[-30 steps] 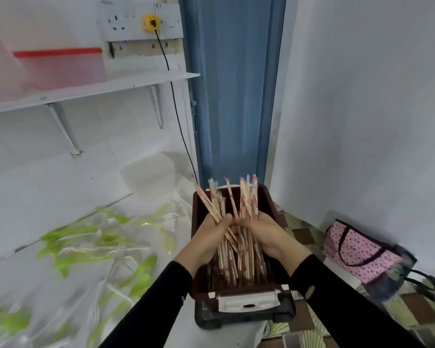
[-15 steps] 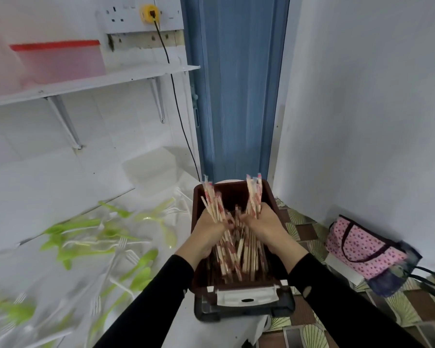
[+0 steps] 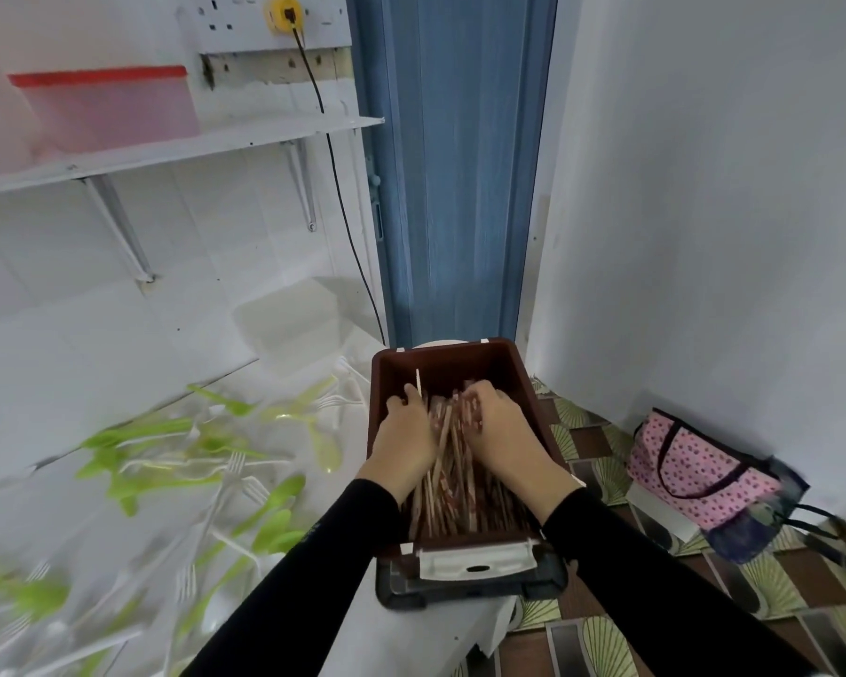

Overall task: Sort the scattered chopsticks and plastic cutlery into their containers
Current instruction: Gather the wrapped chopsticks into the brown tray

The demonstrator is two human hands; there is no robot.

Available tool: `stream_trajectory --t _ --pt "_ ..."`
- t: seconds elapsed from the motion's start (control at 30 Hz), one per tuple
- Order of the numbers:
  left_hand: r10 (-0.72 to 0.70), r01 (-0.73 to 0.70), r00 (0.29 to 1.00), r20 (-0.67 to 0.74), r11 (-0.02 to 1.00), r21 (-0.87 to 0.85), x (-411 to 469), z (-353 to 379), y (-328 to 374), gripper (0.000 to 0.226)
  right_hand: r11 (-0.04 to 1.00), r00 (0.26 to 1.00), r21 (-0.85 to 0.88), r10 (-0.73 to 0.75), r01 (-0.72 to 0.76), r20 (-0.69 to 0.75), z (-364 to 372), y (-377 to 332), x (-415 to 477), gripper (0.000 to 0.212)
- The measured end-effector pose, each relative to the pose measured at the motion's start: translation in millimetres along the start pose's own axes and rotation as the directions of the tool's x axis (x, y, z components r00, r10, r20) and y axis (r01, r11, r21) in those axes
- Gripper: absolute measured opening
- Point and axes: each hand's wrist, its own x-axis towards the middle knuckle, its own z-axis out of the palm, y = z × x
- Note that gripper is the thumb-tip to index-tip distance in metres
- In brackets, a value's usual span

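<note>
- While both hands are down inside the brown container (image 3: 526, 383), the chopsticks (image 3: 452, 466) lie lengthwise in it, gathered between the palms.
- The left hand (image 3: 406, 432) and right hand (image 3: 504, 427) each curl their fingers over the bundle's far ends, clamping it from either side.
- One loose stick (image 3: 418, 383) pokes up beside the left hand; I'd guess it could tip over the wall if the bundle is released unevenly.
- The container sits on a dark tray (image 3: 465, 596) at the right edge of the surface (image 3: 425, 642), seemingly overhanging it, so a hard push might rock everything toward the floor (image 3: 606, 642).
- Green spoons (image 3: 137, 430) and white forks (image 3: 237, 464) lie scattered and unsorted across the left of the surface, with a clear lidded box (image 3: 294, 320) near its back edge.
- A pink bag (image 3: 694, 466) sits on the floor just off the right edge, where I'd expect dropped sticks to land.
</note>
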Motion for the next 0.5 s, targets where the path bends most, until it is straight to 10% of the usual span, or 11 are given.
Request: stream_trajectory --t 0.13,0.27,0.5 --pt "-0.029 -0.009 0.986 0.166 0.974 0.226 1 10 1 0.044 0.964 0.953 -0.263 0.057 0.024 0.297 4 0 -1 0.021" --pt "0.005 -0.047 0.994 0.108 0.921 0.387 -12 12 8 0.036 0.933 0.946 -0.359 0.149 -0.037 0.289 4 3 -1 0.023" --pt "0.263 -0.321 0.876 -0.405 0.943 -0.082 -57 -44 -48 0.022 0.973 0.977 -0.086 -0.211 0.214 0.044 -2 -63 -13 0.019"
